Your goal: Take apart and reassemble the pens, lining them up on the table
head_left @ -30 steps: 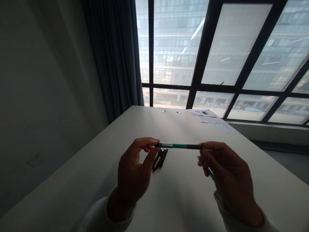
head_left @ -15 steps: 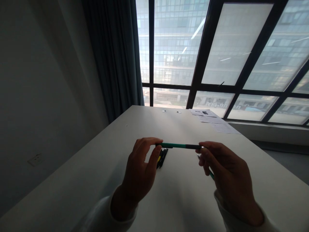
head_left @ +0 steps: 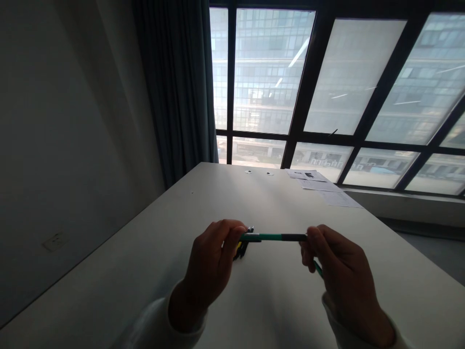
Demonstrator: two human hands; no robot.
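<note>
A green pen (head_left: pixel 271 237) with a dark grip section is held level above the table, stretched between both hands. My left hand (head_left: pixel 212 261) pinches its clip end between thumb and fingers. At the other end, my right hand (head_left: pixel 339 264) grips the tip with thumb and index finger. Below my right hand's curled fingers shows part of a second green pen-like thing (head_left: pixel 318 268); whether the hand touches it is unclear. Behind my left fingertips lie several dark pens (head_left: pixel 242 251), one with a yellow part, partly hidden by the hand and the held pen.
The white table (head_left: pixel 269 300) reaches toward the window (head_left: pixel 269 72). Printed papers (head_left: pixel 314 185) lie at its far right edge, and two small white pieces (head_left: pixel 269 173) sit near the far end. A dark curtain (head_left: pixel 178 87) and a wall socket (head_left: pixel 54 241) are on the left.
The view has tilted up slightly, so the hands and table appear lower. My right thumb and fingers have shifted a little at the pen's tip; both hands still hold it.
</note>
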